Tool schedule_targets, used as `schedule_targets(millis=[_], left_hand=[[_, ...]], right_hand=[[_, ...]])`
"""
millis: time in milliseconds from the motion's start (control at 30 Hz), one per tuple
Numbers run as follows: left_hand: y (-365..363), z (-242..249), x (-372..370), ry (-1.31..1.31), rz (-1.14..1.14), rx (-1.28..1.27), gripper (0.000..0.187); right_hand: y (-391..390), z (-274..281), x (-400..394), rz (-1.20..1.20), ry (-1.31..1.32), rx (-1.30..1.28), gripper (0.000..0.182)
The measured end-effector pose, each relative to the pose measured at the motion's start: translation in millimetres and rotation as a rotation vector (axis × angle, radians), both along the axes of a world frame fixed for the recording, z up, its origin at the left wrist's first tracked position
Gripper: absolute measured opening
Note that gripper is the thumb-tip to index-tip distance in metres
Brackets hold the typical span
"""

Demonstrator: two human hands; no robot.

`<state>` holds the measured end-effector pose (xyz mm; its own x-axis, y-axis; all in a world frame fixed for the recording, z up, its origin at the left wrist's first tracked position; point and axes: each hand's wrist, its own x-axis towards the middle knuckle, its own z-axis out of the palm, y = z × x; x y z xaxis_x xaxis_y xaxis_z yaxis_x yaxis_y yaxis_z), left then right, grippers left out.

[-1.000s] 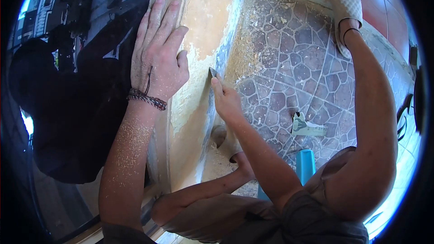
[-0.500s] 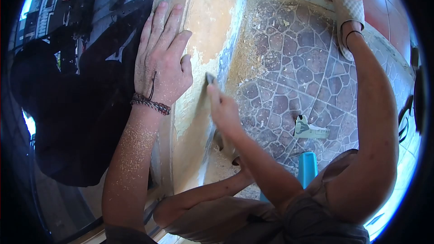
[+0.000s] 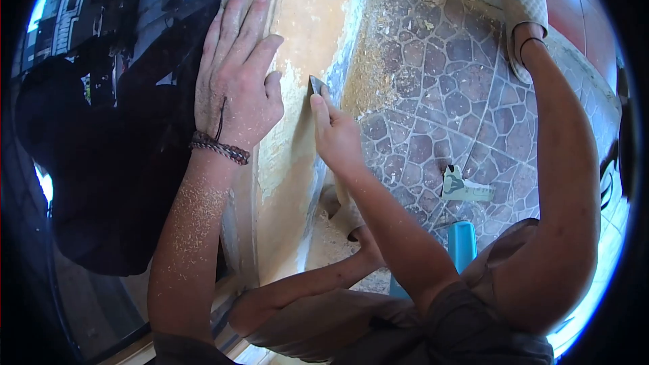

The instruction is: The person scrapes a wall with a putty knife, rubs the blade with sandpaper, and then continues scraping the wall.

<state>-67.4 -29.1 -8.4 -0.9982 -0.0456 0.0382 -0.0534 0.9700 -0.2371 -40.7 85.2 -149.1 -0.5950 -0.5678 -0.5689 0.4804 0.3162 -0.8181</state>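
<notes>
My left hand [image 3: 238,88] lies flat against the edge of the dark window glass [image 3: 88,189] and its frame [image 3: 247,230], fingers stretched out and empty. Pale flakes dust the left forearm. In my right hand [image 3: 338,136] is a scraper [image 3: 316,86], its metal blade tip against the wall strip [image 3: 303,40] beside the frame; most of its handle is hidden in the fingers. The paint on this wall is worn and patchy, with yellowish bare areas near the blade and bluish-white paint along the outer corner.
Scraped flakes [image 3: 378,84] litter the stone-patterned floor [image 3: 466,88] along the wall. A torn piece of printed card [image 3: 468,189] lies there. A turquoise plastic object [image 3: 462,243], partly hidden, stands by my leg. My sandalled foot [image 3: 524,13] rests near the raised red-tiled edge [image 3: 561,0].
My right hand has moved up along the wall with the scraper, and its blade shows more clearly. My left hand stays flat on the window edge, nearly unmoved.
</notes>
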Motion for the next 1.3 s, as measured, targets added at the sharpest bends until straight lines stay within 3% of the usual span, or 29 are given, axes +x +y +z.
schedule_targets(millis=[100, 433, 533, 667, 767, 867, 1000, 1133, 1300], left_hand=[[-1, 1, 0, 0.004, -0.001, 0.026, 0.027], [0, 2, -1, 0.007, -0.004, 0.037, 0.028], [-1, 2, 0, 0.005, 0.001, 0.036, 0.027], [1, 1, 0, -0.001, -0.013, 0.031, 0.025], [0, 2, -1, 0.02, -0.013, 0.026, 0.022], [-2, 2, -1, 0.04, -0.022, 0.021, 0.023], [-4, -3, 0, 0.075, -0.039, 0.051, 0.027], [-3, 1, 0, 0.072, 0.005, 0.046, 0.031], [-1, -2, 1, 0.11, -0.005, 0.068, 0.035]], right_hand=[[12, 27, 6, 0.074, -0.102, -0.023, 0.061], [7, 20, 17, -0.043, 0.129, -0.099, 0.057], [3, 22, -8, 0.036, -0.021, -0.034, 0.054], [0, 13, -19, 0.008, 0.078, -0.059, 0.052], [12, 29, 22, 0.021, 0.084, -0.082, 0.053], [4, 34, -7, -0.003, 0.0, -0.071, 0.052], [-5, 31, -27, -0.076, 0.076, -0.134, 0.053], [8, 48, 22, -0.11, 0.117, -0.22, 0.054], [-6, 42, -34, -0.108, 0.109, -0.139, 0.051]])
